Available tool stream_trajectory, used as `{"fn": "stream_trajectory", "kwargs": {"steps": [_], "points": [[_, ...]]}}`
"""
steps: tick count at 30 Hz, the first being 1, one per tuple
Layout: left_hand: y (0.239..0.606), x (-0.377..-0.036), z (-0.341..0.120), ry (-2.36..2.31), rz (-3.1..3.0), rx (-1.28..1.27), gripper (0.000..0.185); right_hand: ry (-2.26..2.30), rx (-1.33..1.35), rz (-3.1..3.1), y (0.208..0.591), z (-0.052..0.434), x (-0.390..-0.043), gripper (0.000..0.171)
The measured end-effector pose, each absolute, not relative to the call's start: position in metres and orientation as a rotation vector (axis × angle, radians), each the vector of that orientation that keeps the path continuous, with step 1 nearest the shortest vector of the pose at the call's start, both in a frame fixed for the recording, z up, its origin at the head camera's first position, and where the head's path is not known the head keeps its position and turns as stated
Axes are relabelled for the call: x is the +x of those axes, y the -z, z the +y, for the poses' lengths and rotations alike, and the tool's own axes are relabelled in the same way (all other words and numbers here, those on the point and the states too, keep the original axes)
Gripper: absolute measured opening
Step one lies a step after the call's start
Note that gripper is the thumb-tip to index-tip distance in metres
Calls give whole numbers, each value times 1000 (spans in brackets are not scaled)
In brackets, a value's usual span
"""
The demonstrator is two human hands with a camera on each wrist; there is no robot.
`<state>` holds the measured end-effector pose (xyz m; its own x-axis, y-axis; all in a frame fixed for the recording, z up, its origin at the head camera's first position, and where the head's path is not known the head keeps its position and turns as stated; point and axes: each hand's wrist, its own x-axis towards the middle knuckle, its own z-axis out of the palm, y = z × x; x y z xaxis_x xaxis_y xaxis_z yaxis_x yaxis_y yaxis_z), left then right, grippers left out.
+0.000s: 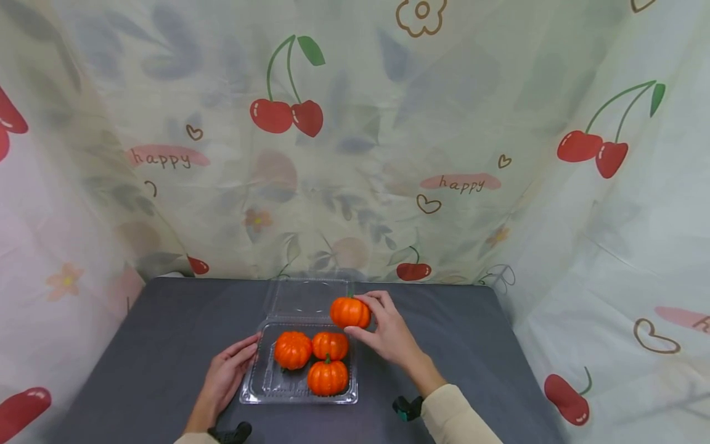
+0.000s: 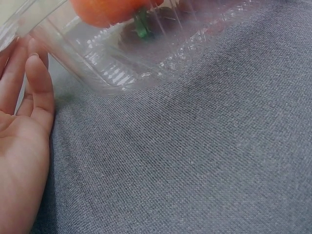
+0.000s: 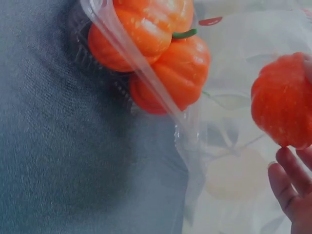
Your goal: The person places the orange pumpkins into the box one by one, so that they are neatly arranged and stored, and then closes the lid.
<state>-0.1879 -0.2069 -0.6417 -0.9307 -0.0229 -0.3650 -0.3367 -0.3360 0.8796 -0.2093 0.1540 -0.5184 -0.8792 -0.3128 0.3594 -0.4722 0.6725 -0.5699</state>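
My right hand [image 1: 391, 336] pinches a small orange pumpkin [image 1: 350, 312] with a green stem, thumb below and fingers above. It is held over the back right of a clear plastic clamshell box [image 1: 257, 385]. Three more pumpkins lie in the box: one at the left [image 1: 292, 350], one at the back right [image 1: 330, 345] and one at the front right [image 1: 328, 377]. The left hand [image 1: 224, 373] rests against the box's left rim, its fingers fairly straight. From the right wrist, the held pumpkin [image 3: 282, 100] appears apart from those in the box.
The box's transparent lid [image 1: 310, 299] is folded back toward the rear of the table. A dark grey cloth [image 1: 444, 333] covers the table. Curtains [image 1: 355, 154] printed with cherries hang behind it and along both sides.
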Motion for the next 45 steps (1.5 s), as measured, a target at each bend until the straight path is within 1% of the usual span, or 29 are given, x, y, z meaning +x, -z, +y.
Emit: {"fn": "stream_trajectory", "kwargs": {"steps": [9,21,31,36,45], "points": [[641,-187,-209,-2365,1686,-455,59,-1058,720,-2595,515,140,-202,63],[643,-185,-208,-2361,1677,-463,62,-1125,882,-2650,515,116,-186,55],[644,-184,-208,-2385,1681,-413,55,-1180,1028,-2676,524,97,-174,56],[642,-185,-207,-2375,1686,-437,56,-1237,1066,-2702,530,89,-168,56],[642,-188,-208,-2366,1666,-480,62,-1059,1070,-2727,537,74,-158,57]]}}
